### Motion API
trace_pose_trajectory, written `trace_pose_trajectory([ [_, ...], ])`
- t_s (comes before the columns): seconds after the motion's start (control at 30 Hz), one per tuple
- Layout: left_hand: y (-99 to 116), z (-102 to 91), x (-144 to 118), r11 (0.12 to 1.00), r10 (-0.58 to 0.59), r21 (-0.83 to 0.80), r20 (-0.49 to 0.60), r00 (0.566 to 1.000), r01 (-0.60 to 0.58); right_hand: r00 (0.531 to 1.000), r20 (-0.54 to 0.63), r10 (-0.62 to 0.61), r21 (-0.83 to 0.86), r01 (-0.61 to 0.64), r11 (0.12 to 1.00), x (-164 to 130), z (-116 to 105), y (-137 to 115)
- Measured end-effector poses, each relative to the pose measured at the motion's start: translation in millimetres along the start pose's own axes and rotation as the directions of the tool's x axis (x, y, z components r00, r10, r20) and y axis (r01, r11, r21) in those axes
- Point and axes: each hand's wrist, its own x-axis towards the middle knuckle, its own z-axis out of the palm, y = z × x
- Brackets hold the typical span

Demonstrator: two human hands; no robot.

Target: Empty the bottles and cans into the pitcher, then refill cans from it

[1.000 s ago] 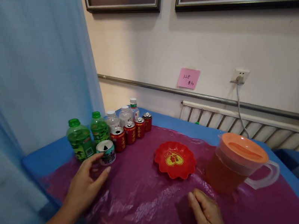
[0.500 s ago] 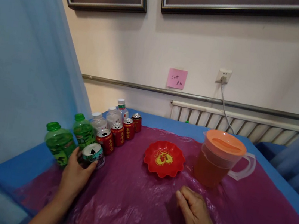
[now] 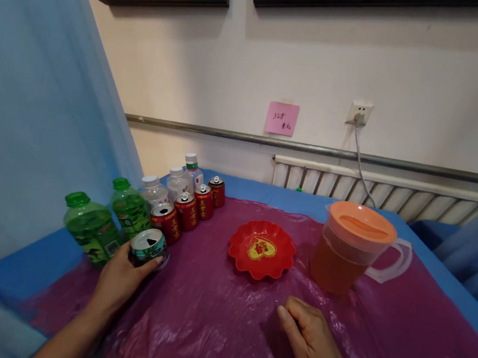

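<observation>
"When checking the left hand (image 3: 122,272), locate the teal can (image 3: 149,246) first. Position?"

"Upright or nearly so, at the near end of the row, on the left half of the purple sheet (image 3: 207,319). Whether resting or slightly raised: not determinable from this angle."

"State of the left fingers?"

"Part-curled, parted to the width of the teal can and clasping it. Thumb against the near side, fingers wrapped round the left side. Fingertips mostly hidden behind the can."

"Right hand (image 3: 309,338)?"

"Curled into a loose fist over the sheet, thumb laid along the forefinger. Nothing visible in the grasp; inside of the palm hidden from view. Nearest items, both untouched: red plate (image 3: 275,268) and jug (image 3: 343,250)."

"Identify these two."

"Red plate: wavy rim, yellow print at the centre. Jug: to the right of the plate, orange lid (image 3: 363,218) in place, amber liquid (image 3: 336,270) inside, handle pointing right."

"Items around the teal can?"

"Just left, a green bottle (image 3: 91,234); beyond, a second green bottle (image 3: 129,210). Leading away from the can, four red cans (image 3: 187,213) in a line, all upright. Alongside these, three clear bottles (image 3: 180,183) with white caps."

"Surroundings?"

"Blue table (image 3: 25,254) beneath the sheet. On the wall (image 3: 321,59) beyond, a pink note (image 3: 282,118), with a socket (image 3: 359,113) and plugged-in cord (image 3: 360,168) to the right."
</observation>
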Motion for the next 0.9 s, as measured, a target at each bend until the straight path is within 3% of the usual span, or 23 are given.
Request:
trace_pose_trajectory([
  [0.13, 17, -3.7, -11, 1.000, -0.025, 0.014, 0.044, 0.999, 0.024, 1.000, -0.014, -0.017, -0.005, 0.017, 1.000, 3, -1, -1],
  [0.2, 42, -0.4, -20, 0.999, 0.028, -0.044, 0.072, 0.997, -0.025, 0.999, -0.039, -0.028, -0.005, 0.027, 1.000, 5, -2, 0],
  [0.27, 76, 9.1, -26, 0.982, 0.152, -0.128, 0.098, 0.984, -0.139, 0.997, -0.065, -0.043, -0.010, 0.043, 0.999, 6, -3, 0],
  [0.4, 145, 49.3, -26, 0.897, 0.366, -0.317, 0.147, 0.919, -0.307, 0.995, -0.088, -0.056, -0.055, 0.052, 0.997, 9, -5, 0],
  [0.5, 171, 89.5, -19, 0.842, 0.421, -0.421, 0.124, 0.899, -0.336, 0.994, -0.097, -0.049, -0.091, 0.040, 0.995, 10, -6, 2],
  [0.67, 162, 136.4, -17, 0.839, 0.437, -0.412, 0.121, 0.891, -0.356, 0.991, -0.125, -0.041, -0.086, 0.030, 0.996, 13, -7, 9],
  [0.8, 149, 143.3, -21, 0.848, 0.469, -0.371, 0.188, 0.863, -0.379, 0.991, -0.129, -0.041, -0.044, 0.036, 0.998, 11, -7, 8],
  [0.9, 148, 142.1, -22, 0.844, 0.498, -0.336, 0.204, 0.843, -0.418, 0.981, -0.195, -0.018, 0.010, 0.020, 1.000, 6, -17, -4],
])
